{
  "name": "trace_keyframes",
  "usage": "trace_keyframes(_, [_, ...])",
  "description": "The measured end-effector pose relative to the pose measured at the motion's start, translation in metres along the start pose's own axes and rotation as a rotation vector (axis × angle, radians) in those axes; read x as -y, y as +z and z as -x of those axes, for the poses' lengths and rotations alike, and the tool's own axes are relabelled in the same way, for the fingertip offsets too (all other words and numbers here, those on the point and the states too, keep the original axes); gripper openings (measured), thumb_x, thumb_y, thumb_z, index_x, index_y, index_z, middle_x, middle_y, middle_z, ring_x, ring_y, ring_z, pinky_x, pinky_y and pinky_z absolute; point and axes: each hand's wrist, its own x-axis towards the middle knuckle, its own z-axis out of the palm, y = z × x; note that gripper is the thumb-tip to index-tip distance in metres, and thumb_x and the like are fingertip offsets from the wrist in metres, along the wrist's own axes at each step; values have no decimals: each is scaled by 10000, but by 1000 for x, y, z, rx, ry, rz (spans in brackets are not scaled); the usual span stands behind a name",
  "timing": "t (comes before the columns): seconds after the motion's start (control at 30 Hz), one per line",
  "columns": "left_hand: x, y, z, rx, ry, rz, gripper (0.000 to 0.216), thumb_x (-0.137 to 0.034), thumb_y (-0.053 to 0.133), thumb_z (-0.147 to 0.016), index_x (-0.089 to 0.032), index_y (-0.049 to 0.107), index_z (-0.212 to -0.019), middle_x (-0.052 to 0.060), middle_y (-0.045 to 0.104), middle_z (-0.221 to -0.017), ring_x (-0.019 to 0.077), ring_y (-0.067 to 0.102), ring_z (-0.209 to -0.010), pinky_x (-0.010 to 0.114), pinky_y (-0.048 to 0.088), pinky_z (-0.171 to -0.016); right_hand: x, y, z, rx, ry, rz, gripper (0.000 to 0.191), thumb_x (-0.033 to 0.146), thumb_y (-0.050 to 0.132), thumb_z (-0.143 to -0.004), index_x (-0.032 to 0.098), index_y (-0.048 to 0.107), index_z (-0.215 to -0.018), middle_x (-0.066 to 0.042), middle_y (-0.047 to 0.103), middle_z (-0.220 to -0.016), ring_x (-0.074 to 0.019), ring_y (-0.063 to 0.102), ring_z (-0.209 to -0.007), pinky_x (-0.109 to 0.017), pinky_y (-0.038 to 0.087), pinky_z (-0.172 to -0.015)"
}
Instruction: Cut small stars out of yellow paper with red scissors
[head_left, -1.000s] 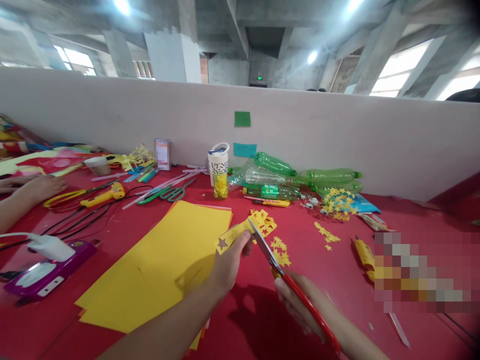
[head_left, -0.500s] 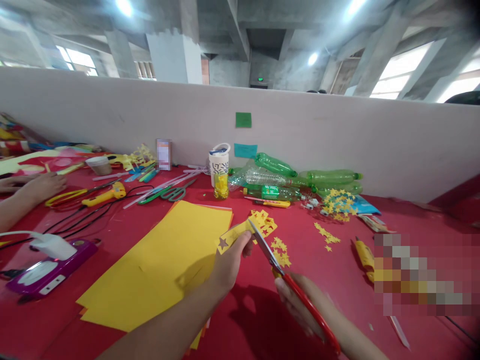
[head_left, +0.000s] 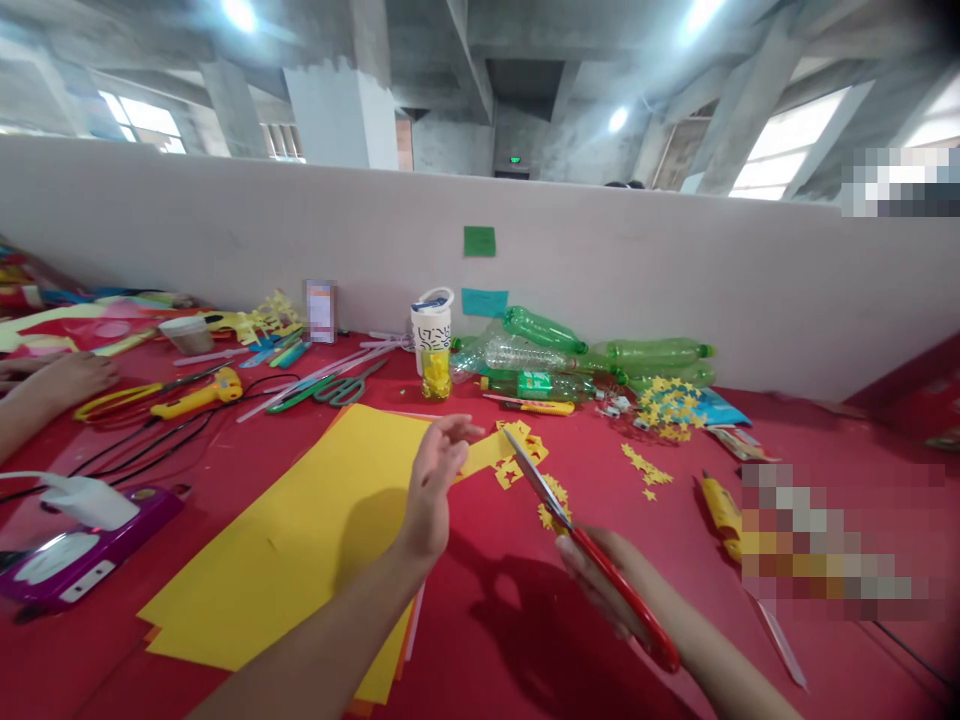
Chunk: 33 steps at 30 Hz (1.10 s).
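Note:
My right hand [head_left: 607,570] is wrapped round red-handled scissors [head_left: 619,585], their blades pointing up and left, nearly together. Over the edge of a stack of yellow paper [head_left: 300,530], my left hand [head_left: 433,485] has its fingers spread, with nothing visible between them. Just beyond its fingertips is a yellow paper strip [head_left: 484,455]; its near end is partly behind the hand. The strip meets a small pile of yellow scraps with star-shaped holes [head_left: 514,475]. Cut yellow stars [head_left: 553,500] lie under and beside the scissor blades.
Plastic bottles [head_left: 540,355] lie along the partition, beside a white tumbler [head_left: 431,330]. A utility knife [head_left: 544,407] and more stars [head_left: 667,408] are nearby. At left are a purple power strip [head_left: 90,560], a yellow glue gun [head_left: 199,395] and another person's hand [head_left: 79,380].
My left hand has let go of the yellow strip and opened, moving slightly left. The strip now rests by the scraps. The scissors stay in my right hand, barely moved.

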Motion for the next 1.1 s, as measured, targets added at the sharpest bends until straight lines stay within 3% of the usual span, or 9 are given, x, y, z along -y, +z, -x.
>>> trace_keyframes(0.07, [-3,-2,-6,3,43,-10,282,-296,504,-812,-186,541,-1069,78,600,-1053,175,558,-919,295,421,-827,4,-5,0,7,-17,57,461,644,437,-785,211,381,-637,85,333,-461,-59,321,-339,-176,255,-322])
trace_keyframes(0.13, [-2,-3,-9,42,14,-70,252,-288,544,-794,-180,564,-1020,62,613,-974,169,556,-899,282,414,-828,8,-8,1,27,-39,104,451,628,425,-804,209,379,-642,83,335,-460,-60,329,-346,-178,259,-337])
trace_keyframes(0.27, [2,-3,-8,161,-136,-178,138,-291,596,-761,-166,608,-818,12,589,-773,131,537,-747,229,420,-716,15,-9,4,63,-61,152,409,574,472,-813,204,388,-662,74,358,-493,-62,361,-383,-177,269,-366])
trace_keyframes(0.43, [4,-4,-5,240,-245,-158,185,-322,584,-758,-168,540,-665,-32,471,-605,90,437,-570,202,359,-544,20,-9,6,114,-46,131,397,547,509,-805,197,399,-656,79,354,-487,-54,348,-386,-170,268,-370])
trace_keyframes(0.8, [8,-3,1,222,-230,-113,257,-343,550,-788,-171,466,-615,-39,418,-570,84,397,-530,210,329,-512,-1,10,3,89,42,-139,493,687,457,-747,197,433,-688,94,352,-440,-39,301,-332,-142,250,-305])
trace_keyframes(1.1, [11,-1,3,198,-196,-134,277,-339,547,-796,-169,448,-601,-36,387,-590,94,348,-566,222,316,-538,9,19,6,71,41,-144,546,745,430,-702,200,434,-656,98,333,-405,-46,303,-307,-152,265,-288])
